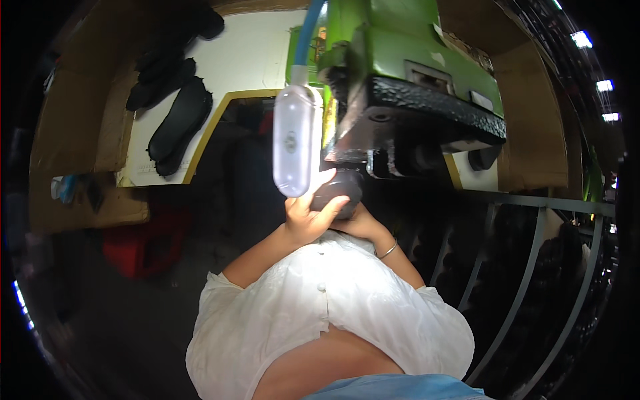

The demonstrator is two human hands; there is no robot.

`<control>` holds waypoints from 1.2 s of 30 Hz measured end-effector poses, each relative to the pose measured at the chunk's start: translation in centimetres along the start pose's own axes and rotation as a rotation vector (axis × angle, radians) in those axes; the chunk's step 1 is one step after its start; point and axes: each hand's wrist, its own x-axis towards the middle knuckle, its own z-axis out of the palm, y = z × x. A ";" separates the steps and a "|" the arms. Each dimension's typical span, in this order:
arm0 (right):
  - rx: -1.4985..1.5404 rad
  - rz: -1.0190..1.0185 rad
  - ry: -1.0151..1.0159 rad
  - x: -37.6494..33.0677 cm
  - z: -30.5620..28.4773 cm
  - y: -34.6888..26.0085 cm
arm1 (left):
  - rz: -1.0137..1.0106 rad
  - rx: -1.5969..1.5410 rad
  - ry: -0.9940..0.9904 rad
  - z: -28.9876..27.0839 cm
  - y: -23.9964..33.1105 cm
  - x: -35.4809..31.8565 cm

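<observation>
Both hands are together in front of my body, under the green machine (413,40). They hold a black shoe sole (345,187), seen nearly end-on, close below the machine's metal edge. My left hand (308,215) grips it from the left, thumb across its near face and fingers along its far side. My right hand (360,223) is closed on its lower right side, and most of those fingers are hidden behind the piece. A lit white oval lamp (292,143) on a blue hose hangs just above my left hand.
Several black soles (180,127) lie on the white tabletop (250,50) at left, whose cut-out has a yellow edge. Cardboard walls (80,113) stand on both sides. A red plastic container (137,250) is below left. Grey metal rack bars (527,287) run at right.
</observation>
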 end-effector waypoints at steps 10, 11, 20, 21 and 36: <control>0.086 -0.283 0.034 0.8 1.9 -2.2 | -0.589 0.066 -0.529 0.3 -1.0 4.4; 0.038 -0.289 0.012 0.8 1.7 -1.8 | -0.610 -0.012 -0.502 0.2 -0.5 4.4; -0.003 -0.338 0.122 -3.4 -10.9 -4.2 | -0.623 -0.275 -0.334 -0.7 -0.4 2.7; 0.071 -0.378 0.182 -3.6 -11.3 -4.7 | -0.584 -0.302 -0.310 -0.4 0.0 3.2; 0.032 -0.617 0.343 0.8 -2.4 -10.6 | -0.488 -0.343 -0.054 -8.7 -2.7 3.0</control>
